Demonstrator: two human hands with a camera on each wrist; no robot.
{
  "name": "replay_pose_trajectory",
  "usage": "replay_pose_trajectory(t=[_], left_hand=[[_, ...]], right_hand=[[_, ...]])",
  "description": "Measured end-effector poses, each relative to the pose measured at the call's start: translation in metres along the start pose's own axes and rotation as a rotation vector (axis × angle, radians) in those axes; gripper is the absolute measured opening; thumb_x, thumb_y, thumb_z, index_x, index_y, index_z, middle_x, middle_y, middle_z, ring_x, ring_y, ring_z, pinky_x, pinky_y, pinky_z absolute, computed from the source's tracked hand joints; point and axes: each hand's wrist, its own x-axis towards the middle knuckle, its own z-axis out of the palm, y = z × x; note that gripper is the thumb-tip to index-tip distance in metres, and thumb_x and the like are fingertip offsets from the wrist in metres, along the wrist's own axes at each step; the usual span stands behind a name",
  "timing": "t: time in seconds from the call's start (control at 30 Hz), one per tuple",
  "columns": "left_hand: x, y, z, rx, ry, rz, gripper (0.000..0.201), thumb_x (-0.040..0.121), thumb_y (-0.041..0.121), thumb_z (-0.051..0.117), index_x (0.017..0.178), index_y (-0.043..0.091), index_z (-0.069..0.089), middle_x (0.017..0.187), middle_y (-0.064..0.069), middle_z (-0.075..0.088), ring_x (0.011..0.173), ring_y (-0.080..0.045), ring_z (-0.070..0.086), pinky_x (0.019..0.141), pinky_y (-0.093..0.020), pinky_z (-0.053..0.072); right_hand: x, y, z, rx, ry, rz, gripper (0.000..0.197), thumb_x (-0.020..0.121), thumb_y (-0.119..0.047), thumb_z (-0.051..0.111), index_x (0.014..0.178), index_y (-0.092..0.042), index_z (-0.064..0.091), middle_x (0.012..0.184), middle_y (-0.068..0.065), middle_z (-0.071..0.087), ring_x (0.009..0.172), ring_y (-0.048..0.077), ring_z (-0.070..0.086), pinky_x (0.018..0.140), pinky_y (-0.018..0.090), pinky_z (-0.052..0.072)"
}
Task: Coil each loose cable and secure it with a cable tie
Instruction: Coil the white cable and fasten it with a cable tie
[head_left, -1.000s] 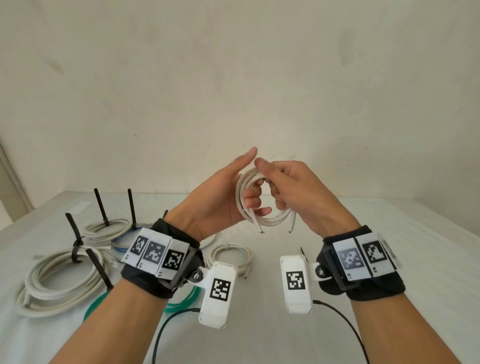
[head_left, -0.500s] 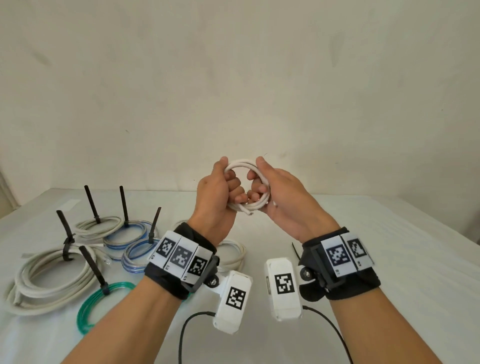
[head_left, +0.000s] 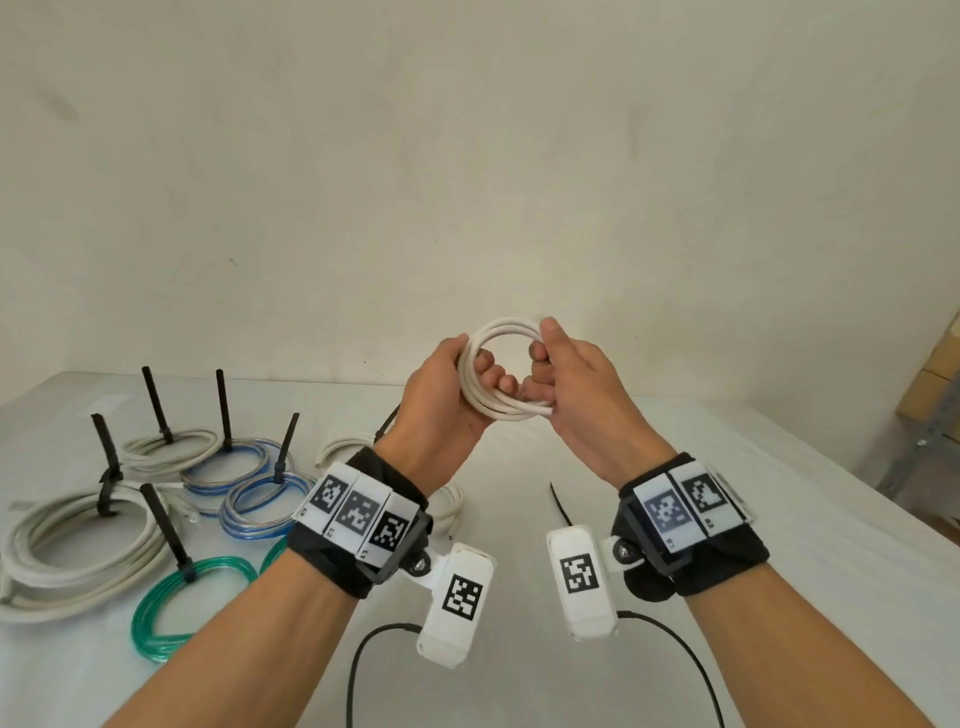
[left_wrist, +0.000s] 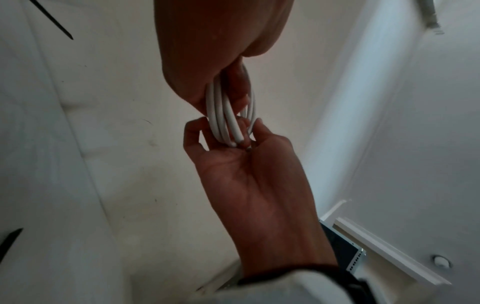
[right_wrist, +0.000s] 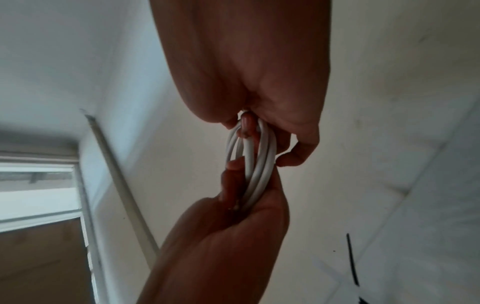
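We hold a small coil of white cable (head_left: 506, 371) up in the air above the table (head_left: 727, 519), between both hands. Our left hand (head_left: 441, 395) has its grip closed round the left side of the coil, fingers curled through the loop and thumb on the outside. Our right hand (head_left: 576, 395) has its grip clenched on the right side of the same coil, its thumb lying over the top strands and its fingers curled in from below. The left wrist view shows several white strands (left_wrist: 223, 115) running side by side from one grip into the other, with a cut end of the cable resting in the palm of the right hand (left_wrist: 249, 176). The right wrist view shows the same bundle (right_wrist: 255, 164) on edge, pinched between the two hands.

Below the grip and to its right, a loose black cable tie (head_left: 560, 504) lies flat on the table. Well to the left of the grip and lower, finished coils lie on the table, each with a black tie standing up from it: a large grey-white coil (head_left: 67, 556), a smaller white coil (head_left: 171, 447), two blue coils (head_left: 260, 499) and a green coil (head_left: 176, 608). Another white coil (head_left: 447, 499) lies just under our left wrist, partly hidden by it.
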Motion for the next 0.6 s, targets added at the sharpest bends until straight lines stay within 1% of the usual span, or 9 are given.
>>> replay_pose_trajectory(t=[0.07, 0.13, 0.2, 0.27, 0.3, 0.37, 0.43, 0.5, 0.6], left_hand=[[-0.001, 0.001, -0.004, 0.193, 0.003, -0.013, 0.036, 0.107, 0.021, 0.040, 0.086, 0.003, 0.064, 0.079, -0.013, 0.065, 0.078, -0.029, 0.067, 0.084, -0.040, 0.059], [-0.001, -0.003, -0.011, 0.339, 0.023, -0.070, 0.033, 0.107, 0.016, 0.042, 0.094, -0.001, 0.067, 0.089, -0.016, 0.071, 0.086, -0.031, 0.071, 0.086, -0.041, 0.061], [0.000, -0.010, -0.015, 0.607, -0.023, -0.185, 0.029, 0.106, 0.014, 0.046, 0.098, -0.001, 0.069, 0.089, -0.014, 0.070, 0.085, -0.028, 0.072, 0.079, -0.037, 0.062], [0.004, -0.020, -0.012, 0.983, -0.147, -0.322, 0.027, 0.105, 0.015, 0.050, 0.107, -0.002, 0.072, 0.087, -0.011, 0.070, 0.081, -0.023, 0.072, 0.073, -0.032, 0.062], [0.008, -0.026, -0.007, 1.156, -0.214, -0.369, 0.025, 0.105, 0.015, 0.052, 0.110, 0.000, 0.072, 0.085, -0.009, 0.070, 0.078, -0.020, 0.072, 0.071, -0.030, 0.061], [0.015, -0.039, 0.005, 1.428, -0.337, -0.407, 0.018, 0.101, 0.013, 0.058, 0.112, 0.007, 0.072, 0.083, -0.007, 0.069, 0.074, -0.018, 0.071, 0.068, -0.027, 0.061], [0.021, -0.054, 0.020, 1.600, -0.485, -0.437, 0.019, 0.097, 0.011, 0.064, 0.114, 0.015, 0.072, 0.082, -0.006, 0.068, 0.072, -0.017, 0.071, 0.065, -0.026, 0.061], [0.025, -0.068, 0.034, 1.698, -0.600, -0.474, 0.023, 0.094, 0.011, 0.069, 0.115, 0.019, 0.072, 0.078, -0.005, 0.069, 0.068, -0.015, 0.070, 0.064, -0.025, 0.060], [0.030, -0.083, 0.050, 1.869, -0.631, -0.421, 0.020, 0.088, 0.013, 0.077, 0.107, 0.018, 0.076, 0.073, -0.004, 0.070, 0.064, -0.015, 0.069, 0.061, -0.023, 0.059]], right_hand=[[-0.005, -0.003, -0.013, -0.037, 0.005, -0.014, 0.038, 0.110, -0.044, 0.040, 0.084, -0.017, 0.046, 0.064, -0.007, 0.025, 0.059, 0.014, 0.029, 0.070, 0.033, 0.033], [-0.009, -0.005, -0.026, -0.100, 0.026, -0.018, 0.038, 0.111, -0.042, 0.039, 0.085, -0.016, 0.047, 0.061, -0.009, 0.026, 0.054, 0.012, 0.031, 0.068, 0.030, 0.038], [-0.011, -0.005, -0.039, -0.178, 0.065, -0.014, 0.038, 0.111, -0.041, 0.039, 0.085, -0.015, 0.048, 0.058, -0.011, 0.029, 0.050, 0.009, 0.034, 0.070, 0.030, 0.045], [-0.013, -0.003, -0.051, -0.219, 0.095, -0.001, 0.038, 0.111, -0.041, 0.039, 0.085, -0.016, 0.048, 0.058, -0.010, 0.029, 0.050, 0.009, 0.035, 0.070, 0.031, 0.048], [-0.014, -0.002, -0.057, -0.222, 0.105, 0.008, 0.038, 0.111, -0.041, 0.038, 0.085, -0.016, 0.048, 0.059, -0.009, 0.028, 0.050, 0.010, 0.034, 0.070, 0.030, 0.048], [-0.015, 0.001, -0.065, -0.223, 0.131, 0.026, 0.038, 0.111, -0.041, 0.038, 0.086, -0.015, 0.048, 0.062, -0.007, 0.028, 0.051, 0.011, 0.034, 0.067, 0.028, 0.048], [-0.015, 0.005, -0.071, -0.228, 0.165, 0.030, 0.037, 0.111, -0.042, 0.038, 0.088, -0.014, 0.048, 0.064, -0.005, 0.029, 0.053, 0.012, 0.035, 0.067, 0.028, 0.048], [-0.015, 0.007, -0.078, -0.240, 0.201, 0.022, 0.038, 0.111, -0.044, 0.038, 0.089, -0.014, 0.049, 0.066, -0.003, 0.030, 0.056, 0.014, 0.036, 0.069, 0.030, 0.049], [-0.015, 0.008, -0.089, -0.236, 0.226, 0.013, 0.038, 0.111, -0.044, 0.037, 0.089, -0.015, 0.049, 0.066, -0.003, 0.031, 0.056, 0.014, 0.037, 0.070, 0.032, 0.049]])
